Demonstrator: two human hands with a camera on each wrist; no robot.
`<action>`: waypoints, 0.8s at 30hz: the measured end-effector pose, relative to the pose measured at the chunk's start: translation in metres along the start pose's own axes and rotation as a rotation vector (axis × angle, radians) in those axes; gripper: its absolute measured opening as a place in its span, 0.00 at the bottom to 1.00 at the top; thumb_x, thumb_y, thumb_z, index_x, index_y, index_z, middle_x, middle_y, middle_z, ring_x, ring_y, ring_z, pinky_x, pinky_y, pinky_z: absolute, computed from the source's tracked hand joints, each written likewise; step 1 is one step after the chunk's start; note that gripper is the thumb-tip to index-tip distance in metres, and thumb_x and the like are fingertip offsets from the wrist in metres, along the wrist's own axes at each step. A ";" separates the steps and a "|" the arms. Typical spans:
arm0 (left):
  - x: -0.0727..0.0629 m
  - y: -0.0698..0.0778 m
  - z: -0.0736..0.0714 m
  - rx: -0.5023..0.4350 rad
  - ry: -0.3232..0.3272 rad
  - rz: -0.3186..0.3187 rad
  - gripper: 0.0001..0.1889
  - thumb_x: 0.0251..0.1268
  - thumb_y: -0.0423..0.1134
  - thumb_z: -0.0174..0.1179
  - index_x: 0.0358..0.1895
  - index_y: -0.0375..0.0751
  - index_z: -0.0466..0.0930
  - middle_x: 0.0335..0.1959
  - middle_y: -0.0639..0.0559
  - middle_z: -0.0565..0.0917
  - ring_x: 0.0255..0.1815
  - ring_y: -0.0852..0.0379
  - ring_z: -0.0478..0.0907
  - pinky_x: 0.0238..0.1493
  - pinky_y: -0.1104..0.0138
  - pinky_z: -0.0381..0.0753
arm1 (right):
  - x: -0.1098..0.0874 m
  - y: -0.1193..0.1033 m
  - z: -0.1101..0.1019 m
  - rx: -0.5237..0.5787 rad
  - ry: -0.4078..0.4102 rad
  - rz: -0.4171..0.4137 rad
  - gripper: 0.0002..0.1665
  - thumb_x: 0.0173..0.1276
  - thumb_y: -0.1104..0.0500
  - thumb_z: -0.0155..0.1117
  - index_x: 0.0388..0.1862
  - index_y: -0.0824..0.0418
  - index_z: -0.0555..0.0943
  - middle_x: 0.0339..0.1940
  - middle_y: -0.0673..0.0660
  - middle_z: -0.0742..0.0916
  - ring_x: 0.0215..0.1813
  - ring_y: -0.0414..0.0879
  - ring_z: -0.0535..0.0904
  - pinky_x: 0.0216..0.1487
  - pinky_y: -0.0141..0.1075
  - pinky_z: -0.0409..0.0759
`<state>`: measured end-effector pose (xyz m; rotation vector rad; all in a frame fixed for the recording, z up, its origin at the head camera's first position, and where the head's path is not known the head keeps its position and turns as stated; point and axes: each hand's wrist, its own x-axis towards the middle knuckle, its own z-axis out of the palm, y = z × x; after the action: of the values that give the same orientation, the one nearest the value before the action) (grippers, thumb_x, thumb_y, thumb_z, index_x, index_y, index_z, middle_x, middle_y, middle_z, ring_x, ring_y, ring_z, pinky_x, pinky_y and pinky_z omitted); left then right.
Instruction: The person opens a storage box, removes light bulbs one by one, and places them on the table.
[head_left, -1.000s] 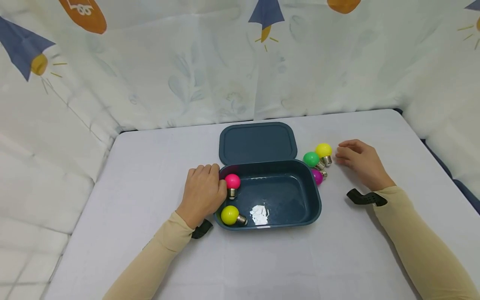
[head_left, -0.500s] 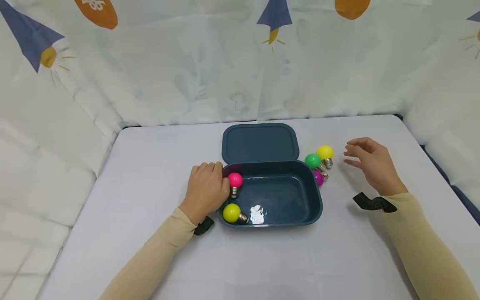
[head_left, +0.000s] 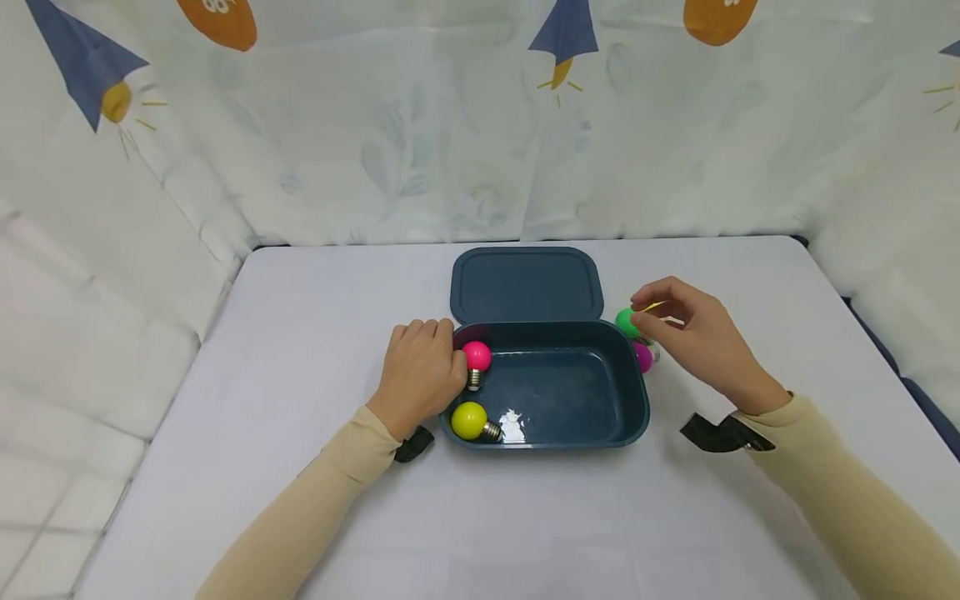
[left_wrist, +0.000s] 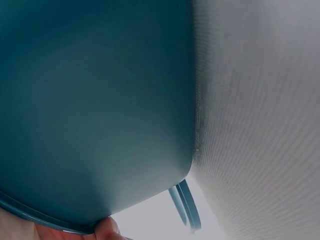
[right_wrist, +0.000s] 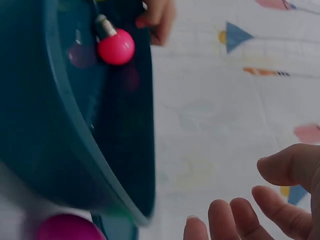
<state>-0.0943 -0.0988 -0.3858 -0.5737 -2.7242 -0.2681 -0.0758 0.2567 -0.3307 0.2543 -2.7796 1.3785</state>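
My left hand [head_left: 422,367] grips the left rim of a dark blue plastic box [head_left: 562,392], fingers curled over the edge. Inside, along that same end, lie a pink light bulb [head_left: 477,356] and a yellow light bulb [head_left: 468,421]. Just beyond the box's right end is a cluster: a green bulb [head_left: 626,322], a purple bulb [head_left: 643,358] and another yellow bulb, mostly hidden by my right hand [head_left: 697,337]. That hand hovers over the cluster, palm inward. Its thumb and loosely bent fingers [right_wrist: 220,220] stand apart in the right wrist view, holding nothing.
A matching flat lid [head_left: 527,285] lies behind the box on the white-covered table [head_left: 337,292]. Patterned white curtain [head_left: 450,125] surrounds the table at the back and sides. A black strap [head_left: 723,433] hangs at the right wrist.
My right hand first drew back to the right of the bulbs, then came left over them, covering the second yellow one. The left hand keeps its hold on the box.
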 end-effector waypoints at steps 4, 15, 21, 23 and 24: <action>0.002 0.000 0.000 0.010 0.010 0.002 0.08 0.63 0.37 0.53 0.27 0.38 0.71 0.19 0.47 0.70 0.24 0.49 0.68 0.34 0.58 0.66 | 0.000 -0.007 0.017 0.005 -0.066 -0.123 0.12 0.73 0.59 0.67 0.53 0.58 0.81 0.51 0.58 0.85 0.46 0.33 0.85 0.49 0.24 0.83; 0.000 0.000 0.001 0.000 -0.029 -0.040 0.08 0.63 0.38 0.54 0.29 0.38 0.71 0.20 0.47 0.72 0.26 0.49 0.70 0.37 0.56 0.68 | 0.005 -0.028 0.062 -0.051 -0.292 -0.405 0.17 0.65 0.61 0.74 0.51 0.53 0.82 0.45 0.46 0.87 0.42 0.35 0.84 0.44 0.36 0.87; 0.001 0.001 0.000 -0.001 -0.033 -0.036 0.08 0.64 0.38 0.53 0.29 0.38 0.72 0.21 0.48 0.73 0.27 0.50 0.70 0.37 0.57 0.68 | 0.012 -0.047 0.075 -0.060 -0.375 -0.467 0.17 0.64 0.59 0.75 0.51 0.52 0.82 0.44 0.45 0.87 0.42 0.34 0.85 0.42 0.38 0.87; 0.001 0.001 0.000 0.002 -0.033 -0.032 0.08 0.64 0.38 0.53 0.29 0.38 0.72 0.21 0.48 0.73 0.27 0.50 0.70 0.37 0.57 0.68 | 0.015 -0.052 0.079 -0.070 -0.396 -0.486 0.16 0.65 0.59 0.75 0.50 0.52 0.82 0.44 0.45 0.87 0.42 0.34 0.84 0.43 0.36 0.87; 0.002 0.001 -0.001 0.004 -0.031 -0.029 0.07 0.64 0.38 0.53 0.29 0.38 0.72 0.21 0.48 0.73 0.27 0.50 0.70 0.37 0.57 0.68 | 0.017 -0.054 0.081 -0.072 -0.409 -0.491 0.16 0.65 0.59 0.75 0.50 0.52 0.82 0.44 0.45 0.87 0.42 0.34 0.84 0.44 0.36 0.87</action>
<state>-0.0949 -0.0973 -0.3843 -0.5421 -2.7641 -0.2624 -0.0799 0.1584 -0.3355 1.2440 -2.7567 1.2010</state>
